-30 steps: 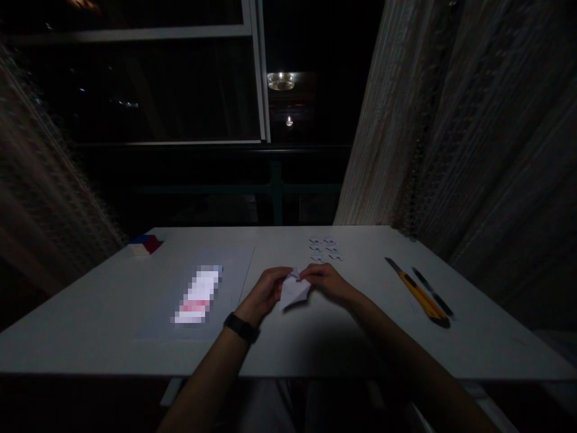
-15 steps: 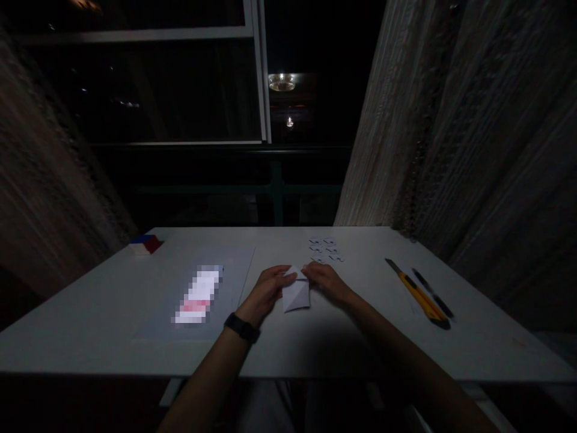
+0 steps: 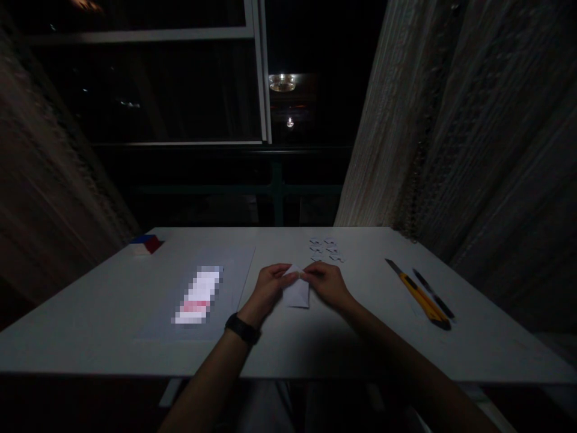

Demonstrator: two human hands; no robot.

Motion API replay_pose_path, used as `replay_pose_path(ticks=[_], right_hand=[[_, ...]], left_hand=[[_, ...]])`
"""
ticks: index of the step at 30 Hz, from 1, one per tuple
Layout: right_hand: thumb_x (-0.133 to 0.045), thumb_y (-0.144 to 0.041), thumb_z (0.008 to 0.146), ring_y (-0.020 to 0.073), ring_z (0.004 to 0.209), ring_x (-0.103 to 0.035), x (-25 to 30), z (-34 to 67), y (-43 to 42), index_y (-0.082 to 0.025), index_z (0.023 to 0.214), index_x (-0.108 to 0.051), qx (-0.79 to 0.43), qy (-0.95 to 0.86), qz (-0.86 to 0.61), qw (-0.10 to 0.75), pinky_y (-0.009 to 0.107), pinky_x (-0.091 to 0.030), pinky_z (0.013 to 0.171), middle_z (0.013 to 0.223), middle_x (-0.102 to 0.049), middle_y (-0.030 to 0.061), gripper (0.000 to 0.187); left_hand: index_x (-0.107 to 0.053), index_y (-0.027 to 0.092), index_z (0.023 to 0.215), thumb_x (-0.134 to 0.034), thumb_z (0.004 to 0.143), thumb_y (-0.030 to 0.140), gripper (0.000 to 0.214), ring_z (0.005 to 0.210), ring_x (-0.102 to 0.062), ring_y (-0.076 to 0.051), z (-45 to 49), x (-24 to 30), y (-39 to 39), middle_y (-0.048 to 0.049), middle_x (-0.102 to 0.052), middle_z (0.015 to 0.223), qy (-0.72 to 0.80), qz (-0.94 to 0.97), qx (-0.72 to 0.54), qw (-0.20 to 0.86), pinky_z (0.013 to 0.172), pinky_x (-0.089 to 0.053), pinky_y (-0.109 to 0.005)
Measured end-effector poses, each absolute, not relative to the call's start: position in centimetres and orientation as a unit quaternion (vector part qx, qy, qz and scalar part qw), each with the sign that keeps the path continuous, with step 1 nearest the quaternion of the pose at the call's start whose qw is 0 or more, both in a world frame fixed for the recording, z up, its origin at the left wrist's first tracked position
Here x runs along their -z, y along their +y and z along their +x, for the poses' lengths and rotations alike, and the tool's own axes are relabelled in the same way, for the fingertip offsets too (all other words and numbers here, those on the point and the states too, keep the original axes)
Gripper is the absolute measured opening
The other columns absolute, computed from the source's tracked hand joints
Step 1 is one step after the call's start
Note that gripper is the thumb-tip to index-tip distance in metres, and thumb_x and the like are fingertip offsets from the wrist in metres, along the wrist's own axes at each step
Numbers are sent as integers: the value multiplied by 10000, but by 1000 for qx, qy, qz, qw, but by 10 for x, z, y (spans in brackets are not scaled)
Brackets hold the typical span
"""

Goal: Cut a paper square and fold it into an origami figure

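A small folded white paper lies on the white table in dim light. My left hand, with a dark watch on its wrist, pinches the paper's upper left edge. From the right, my right hand pinches the same top corner, and the fingertips of both hands nearly meet there. The lower part of the paper rests flat on the table between my hands.
Several small paper pieces lie just beyond my hands. A yellow utility knife and a dark pen lie at the right. A large sheet with a blurred patch lies at the left, a red and blue block at the far left corner. Curtains hang on both sides.
The paper was held tilted above the table and now lies flatter on it. Both hands have closed in on its top corner.
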State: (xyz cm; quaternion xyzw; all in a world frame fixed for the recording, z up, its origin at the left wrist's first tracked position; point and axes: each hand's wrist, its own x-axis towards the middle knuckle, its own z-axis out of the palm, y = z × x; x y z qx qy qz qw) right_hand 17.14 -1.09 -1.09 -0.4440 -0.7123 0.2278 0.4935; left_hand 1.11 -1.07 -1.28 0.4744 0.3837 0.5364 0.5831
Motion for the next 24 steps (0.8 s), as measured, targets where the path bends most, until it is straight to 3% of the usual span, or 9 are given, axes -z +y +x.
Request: replay_pose_path(ticks=[6, 14, 19, 24], right_hand=[[-633, -248, 664, 147, 627, -583, 13, 169, -12, -168, 681, -642, -291, -706, -454, 459, 257, -436, 611, 652, -644, 17, 83], [-677, -249, 599, 139, 580, -590, 18, 168, -10, -171, 747, -586, -379, -662, -450, 465, 244, -437, 562, 612, -627, -8, 190], [-661, -328, 612, 160, 595, -591, 18, 168, -10, -159, 652, -635, -353, -669, -491, 432, 260, -427, 560, 631, -652, 32, 175], [-668, -332, 594, 130, 518, -540, 22, 172, -6, -146, 591, -632, -366, -676, -486, 415, 242, -391, 509, 553, -618, 17, 190]], left_hand=[[-699, 144, 791, -714, 587, 290, 251, 804, -621, -202, 14, 10, -12, -98, -689, 853, 429, 591, -548, 407, 749, -462, -298], [-693, 131, 718, -711, 574, 273, 203, 691, -619, -186, 16, 12, -11, -89, -689, 746, 441, 553, -557, 436, 662, -467, -280], [-686, 135, 677, -714, 562, 252, 166, 671, -600, -176, 16, 11, -10, -78, -677, 709, 444, 553, -560, 429, 645, -451, -264], [-663, 126, 637, -708, 570, 299, 191, 590, -551, -139, 16, 12, -9, -53, -638, 628, 455, 574, -527, 430, 557, -407, -228]])
